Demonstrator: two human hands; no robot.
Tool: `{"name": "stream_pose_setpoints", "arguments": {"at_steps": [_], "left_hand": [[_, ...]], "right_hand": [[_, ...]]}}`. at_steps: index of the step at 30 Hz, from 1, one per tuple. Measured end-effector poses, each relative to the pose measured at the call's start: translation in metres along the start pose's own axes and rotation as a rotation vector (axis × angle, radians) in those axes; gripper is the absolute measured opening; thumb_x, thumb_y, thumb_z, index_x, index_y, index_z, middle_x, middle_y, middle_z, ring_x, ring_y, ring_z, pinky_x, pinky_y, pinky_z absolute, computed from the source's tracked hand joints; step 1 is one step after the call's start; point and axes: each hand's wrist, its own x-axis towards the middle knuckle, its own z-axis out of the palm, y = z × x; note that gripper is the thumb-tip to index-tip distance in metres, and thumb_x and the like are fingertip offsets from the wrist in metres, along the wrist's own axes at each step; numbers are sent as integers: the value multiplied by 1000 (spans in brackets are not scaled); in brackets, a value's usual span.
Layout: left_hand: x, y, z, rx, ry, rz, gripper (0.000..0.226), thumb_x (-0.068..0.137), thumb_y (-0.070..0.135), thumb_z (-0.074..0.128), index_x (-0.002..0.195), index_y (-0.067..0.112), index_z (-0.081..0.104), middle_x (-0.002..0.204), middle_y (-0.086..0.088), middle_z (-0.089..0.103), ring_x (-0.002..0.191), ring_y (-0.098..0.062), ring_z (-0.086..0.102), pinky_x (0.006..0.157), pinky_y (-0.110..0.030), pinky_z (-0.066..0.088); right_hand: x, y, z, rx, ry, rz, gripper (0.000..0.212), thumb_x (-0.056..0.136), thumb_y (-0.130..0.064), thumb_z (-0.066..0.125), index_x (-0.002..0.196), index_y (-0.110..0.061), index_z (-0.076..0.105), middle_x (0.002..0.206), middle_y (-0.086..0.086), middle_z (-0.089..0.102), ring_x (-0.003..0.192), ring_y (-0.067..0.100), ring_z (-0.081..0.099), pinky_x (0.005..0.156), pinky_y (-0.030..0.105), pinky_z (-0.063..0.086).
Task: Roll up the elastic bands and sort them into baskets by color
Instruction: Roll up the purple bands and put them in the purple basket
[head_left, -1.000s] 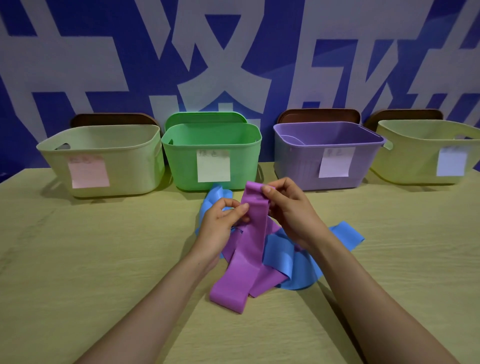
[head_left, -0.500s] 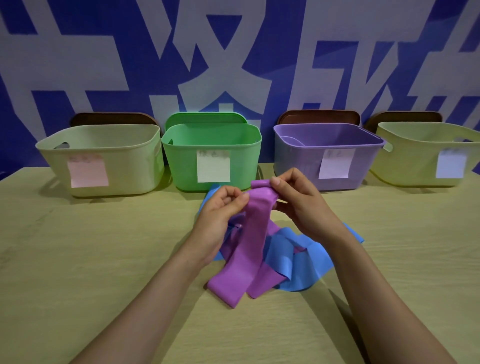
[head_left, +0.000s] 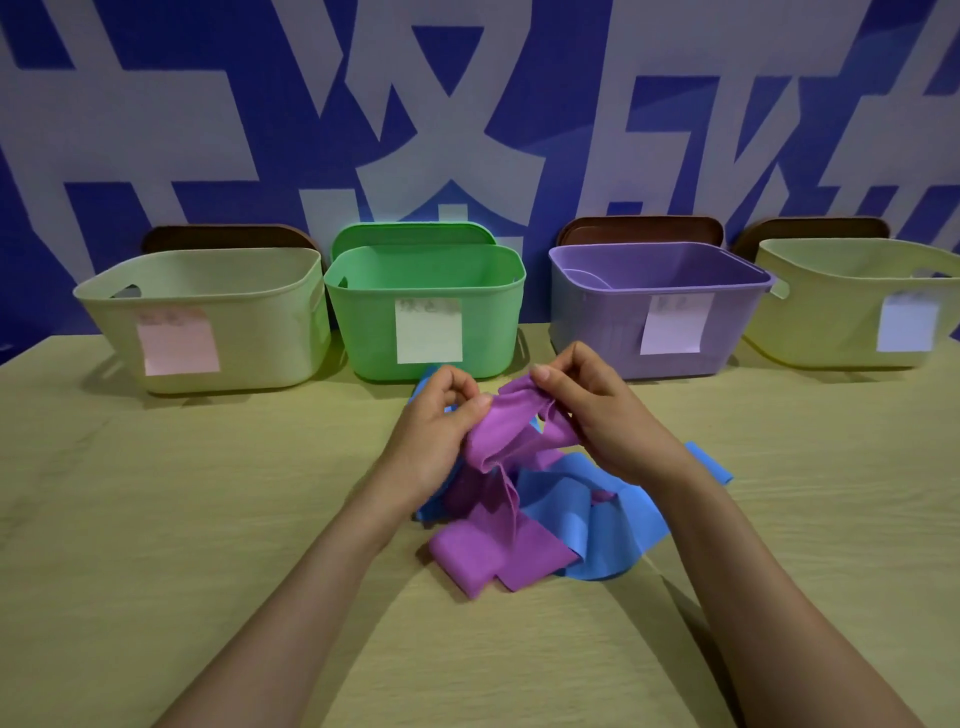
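left hand (head_left: 431, 441): curled fingers (head_left: 454, 382) pinch purple band (head_left: 498, 434)
right hand (head_left: 602, 415): likewise pinches it
purple basket (head_left: 597, 322): unclear pale shape inside

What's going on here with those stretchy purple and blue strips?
A person is sorting elastic bands. The left hand and the right hand both pinch the top end of the purple band, bunched up above the table. Its loose end trails down onto the blue band lying there. It isn't rolled yet. A green basket and a purple basket stand along the back.
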Motion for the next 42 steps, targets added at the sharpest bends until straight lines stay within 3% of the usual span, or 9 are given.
{"name": "stream_pose_setpoints", "arguments": {"at_steps": [6, 11, 13, 18, 25, 30, 35, 38, 42], "left_hand": [[-2, 5, -13, 529, 0, 311, 24, 91, 16, 59, 77, 30, 46, 66, 8, 56, 60, -7, 50, 57, -16, 40], [-6, 12, -9, -471, -153, -105, 21, 77, 7, 66, 91, 14, 52, 67, 1, 61, 59, -10, 54, 53, -16, 43], [-6, 12, -3, -606, -179, -190, 29, 72, 7, 69, 96, 13, 53, 73, 1, 61, 59, -7, 55, 50, -15, 44], [-8, 8, 0, -201, -306, -247, 14, 81, 11, 68, 91, 10, 59, 76, 0, 62, 63, -6, 57, 58, -16, 46], [-17, 29, -5, -380, -442, -81, 5, 81, 13, 63, 80, 14, 57, 74, 2, 57, 68, -8, 53, 64, -14, 45], [-21, 48, -1, -8, -215, 139, 13, 87, 5, 62, 83, 16, 65, 70, 4, 62, 68, -6, 53, 65, -13, 42], [-23, 63, -11, -455, 70, -128, 9, 89, 5, 57, 83, 8, 64, 70, -2, 58, 63, -13, 50, 47, -15, 42], [-30, 53, -23, -2, -98, -222, 9, 91, 18, 60, 90, 13, 68, 77, 0, 64, 68, -13, 56, 51, -17, 43], [-37, 45, -35, 197, -283, -255, 20, 83, 32, 69, 84, 12, 70, 83, -4, 66, 76, -13, 56, 74, -25, 45]], "right_hand": [[-3, -2, -6, -176, -80, 4, 18, 92, -23, 56, 78, -16, 48, 66, -4, 49, 51, 1, 45, 48, 14, 36], [-5, -3, -2, -96, -5, -40, 17, 97, -15, 49, 82, -10, 43, 71, -11, 65, 52, 1, 51, 49, 15, 39], [-4, -5, -2, 6, 61, -96, 17, 99, -9, 45, 83, -9, 39, 90, -1, 73, 52, 1, 55, 47, 14, 40], [1, 1, -7, 18, 235, -174, 16, 96, -10, 50, 81, -13, 45, 69, -8, 60, 62, 4, 51, 57, 21, 39], [2, -8, -6, 333, 287, -178, 19, 99, -8, 43, 79, -11, 42, 66, -11, 69, 61, 2, 56, 50, 15, 42], [0, -10, -8, 280, 300, -166, 20, 99, -9, 43, 80, -11, 40, 75, -2, 73, 53, 11, 53, 46, 18, 42], [-5, -24, -18, -74, 273, -203, 17, 98, -16, 50, 82, -15, 43, 86, 13, 67, 69, 17, 55, 63, 27, 44], [-13, -37, -23, -194, 298, -252, 5, 98, -5, 46, 94, -5, 43, 68, -16, 67, 66, -9, 55, 68, 12, 41], [-16, -36, -25, -220, 284, -242, 5, 98, -7, 46, 96, -3, 44, 65, -15, 62, 65, -11, 56, 61, 9, 43]]}}
